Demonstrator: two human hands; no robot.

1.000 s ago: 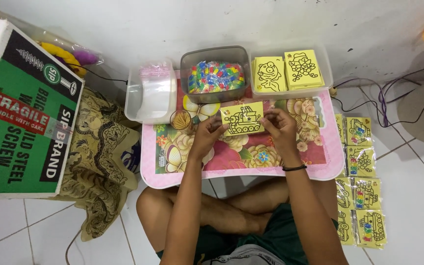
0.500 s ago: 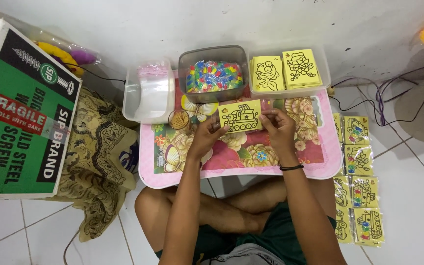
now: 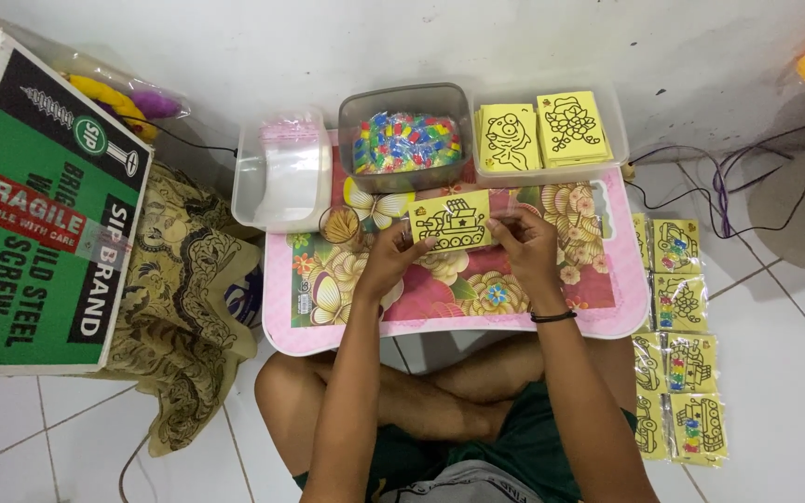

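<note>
Barely shifted, the yellow square card with a black tank outline (image 3: 450, 222) stays over the flowered pink table (image 3: 598, 307). Your left hand (image 3: 389, 258) and right hand (image 3: 525, 244) pinch its side edges, fingers closed on it.

A yellow card (image 3: 450, 222) with a black outline drawing of a tank is held flat, picture side up, just above the flowered pink tray table (image 3: 440, 298). The left hand (image 3: 390, 256) grips its left edge and the right hand (image 3: 524, 244) its right edge.
</note>
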